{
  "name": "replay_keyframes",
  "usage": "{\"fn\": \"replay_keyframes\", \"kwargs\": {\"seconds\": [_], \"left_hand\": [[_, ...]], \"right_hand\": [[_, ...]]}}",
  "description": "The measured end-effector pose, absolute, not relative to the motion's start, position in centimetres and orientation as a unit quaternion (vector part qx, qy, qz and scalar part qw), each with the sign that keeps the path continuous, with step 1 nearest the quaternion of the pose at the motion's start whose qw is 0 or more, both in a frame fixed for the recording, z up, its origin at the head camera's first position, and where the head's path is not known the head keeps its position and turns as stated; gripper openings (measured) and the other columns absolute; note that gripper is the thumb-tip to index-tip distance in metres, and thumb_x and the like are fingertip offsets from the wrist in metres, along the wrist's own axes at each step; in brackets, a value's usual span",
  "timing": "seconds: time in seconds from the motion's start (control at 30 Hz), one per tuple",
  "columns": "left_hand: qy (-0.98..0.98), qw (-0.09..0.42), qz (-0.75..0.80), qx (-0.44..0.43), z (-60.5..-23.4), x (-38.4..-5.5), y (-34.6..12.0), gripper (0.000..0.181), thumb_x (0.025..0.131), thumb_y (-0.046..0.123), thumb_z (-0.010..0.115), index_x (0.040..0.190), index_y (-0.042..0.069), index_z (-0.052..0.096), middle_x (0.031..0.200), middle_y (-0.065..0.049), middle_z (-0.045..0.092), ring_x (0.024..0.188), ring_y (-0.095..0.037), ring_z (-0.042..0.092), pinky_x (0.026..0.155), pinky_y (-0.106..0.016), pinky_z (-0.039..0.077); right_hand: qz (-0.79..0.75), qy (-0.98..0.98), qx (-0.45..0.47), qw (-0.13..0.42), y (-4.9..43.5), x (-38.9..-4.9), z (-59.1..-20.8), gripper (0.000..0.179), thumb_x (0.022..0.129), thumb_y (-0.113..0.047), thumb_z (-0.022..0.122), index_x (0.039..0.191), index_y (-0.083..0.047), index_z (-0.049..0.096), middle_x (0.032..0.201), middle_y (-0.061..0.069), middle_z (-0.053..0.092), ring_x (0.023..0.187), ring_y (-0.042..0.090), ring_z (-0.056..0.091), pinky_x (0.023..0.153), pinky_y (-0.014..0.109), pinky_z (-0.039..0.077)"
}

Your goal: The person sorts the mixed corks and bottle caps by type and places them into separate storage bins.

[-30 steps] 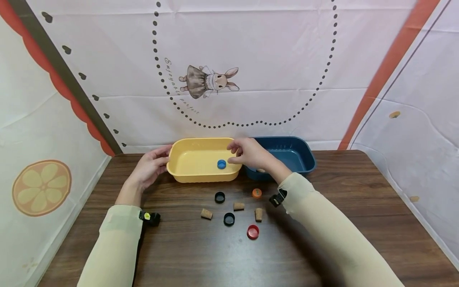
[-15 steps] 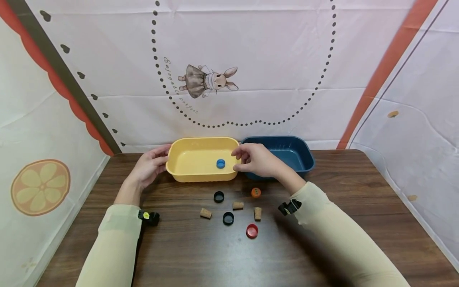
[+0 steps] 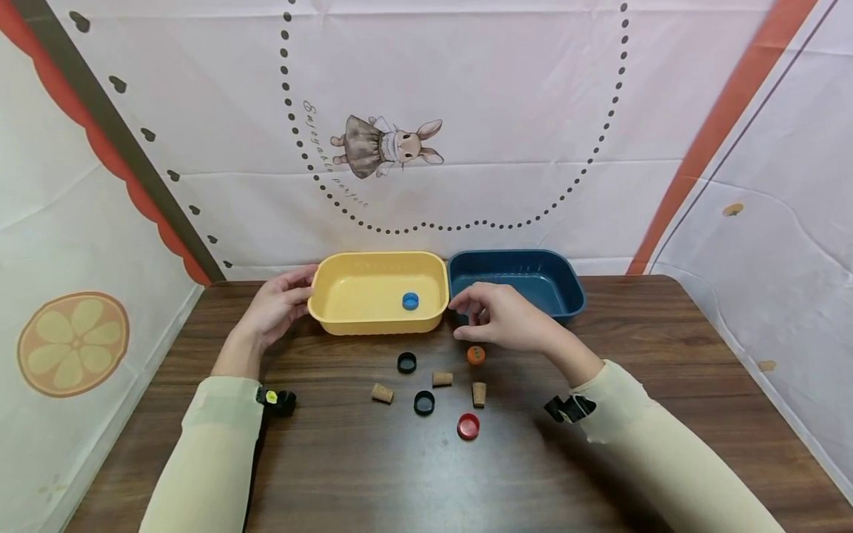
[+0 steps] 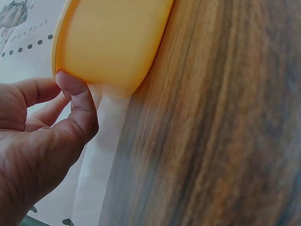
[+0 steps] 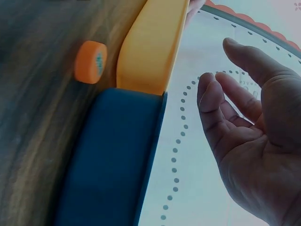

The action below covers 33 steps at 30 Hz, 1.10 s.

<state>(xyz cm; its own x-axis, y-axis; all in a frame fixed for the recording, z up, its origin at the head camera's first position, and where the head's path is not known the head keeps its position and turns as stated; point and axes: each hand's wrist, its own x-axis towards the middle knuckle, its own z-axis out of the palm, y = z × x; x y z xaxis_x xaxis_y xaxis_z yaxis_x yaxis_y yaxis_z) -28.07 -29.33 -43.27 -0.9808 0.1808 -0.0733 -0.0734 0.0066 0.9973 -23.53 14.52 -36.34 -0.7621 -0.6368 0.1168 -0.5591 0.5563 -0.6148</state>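
My left hand (image 3: 276, 305) holds the left end of the yellow bin (image 3: 373, 328), thumb and fingers at its rim. In the left wrist view, the thumb tip overlaps the end of the yellow bin (image 4: 113, 42). Inside the bin lies a blue bottle cap (image 3: 410, 301). With nothing between its thumb and loosely bent fingers, my right hand (image 3: 509, 318) hovers over the front of the navy bin (image 3: 573, 296), close to an orange bottle cap (image 3: 476, 356). The right wrist view shows my right hand (image 5: 254, 127) with thumb and fingertips apart.
On the table in front of the bins lie two black caps (image 3: 424, 403), a red cap (image 3: 469, 427) and several corks (image 3: 479, 394). The navy bin stands against the yellow one's right end. A printed cloth (image 3: 506, 111) hangs behind the wooden table (image 3: 346, 474).
My right hand has moved from over the yellow bin's right end back and to the right, towards the orange cap. The left hand stays at the yellow bin.
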Motion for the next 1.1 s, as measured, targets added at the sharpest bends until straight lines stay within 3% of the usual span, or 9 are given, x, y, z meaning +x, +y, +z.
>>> {"fn": "replay_keyframes", "kwargs": {"seconds": [0.33, 0.57, 1.1], "left_hand": [[0.7, 0.09, 0.707, 0.037, -43.3, -28.2, -29.3, 0.058, 0.11, 0.003, 0.054, 0.165, 0.0, 0.034, 0.144, -0.022, 0.044, 0.111, -0.02, 0.06, 0.082, -0.025, 0.059], [0.698, 0.089, 0.709, 0.04, -43.3, -28.1, -29.3, 0.058, 0.11, 0.003, 0.054, 0.165, 0.0, 0.033, 0.144, -0.021, 0.044, 0.113, -0.021, 0.06, 0.084, -0.026, 0.059], [0.694, 0.093, 0.713, 0.046, -43.5, -28.3, -29.3, 0.059, 0.11, 0.003, 0.055, 0.165, 0.0, 0.032, 0.145, -0.021, 0.044, 0.116, -0.022, 0.062, 0.087, -0.027, 0.06]], "right_hand": [[-0.335, 0.869, -0.359, 0.056, 16.4, -21.6, -37.6, 0.035, 0.091, -0.023, 0.088, 0.121, -0.013, 0.074, 0.096, -0.005, 0.065, 0.083, 0.012, 0.063, 0.073, 0.032, 0.058], [-0.342, 0.861, -0.368, 0.075, 17.2, -20.6, -38.8, 0.036, 0.092, -0.022, 0.087, 0.122, -0.009, 0.072, 0.094, 0.005, 0.071, 0.081, 0.012, 0.064, 0.071, 0.029, 0.057], [-0.348, 0.852, -0.378, 0.103, 18.2, -18.9, -41.1, 0.034, 0.091, -0.014, 0.086, 0.121, -0.005, 0.072, 0.107, 0.007, 0.071, 0.08, 0.015, 0.066, 0.07, 0.033, 0.059]]}}
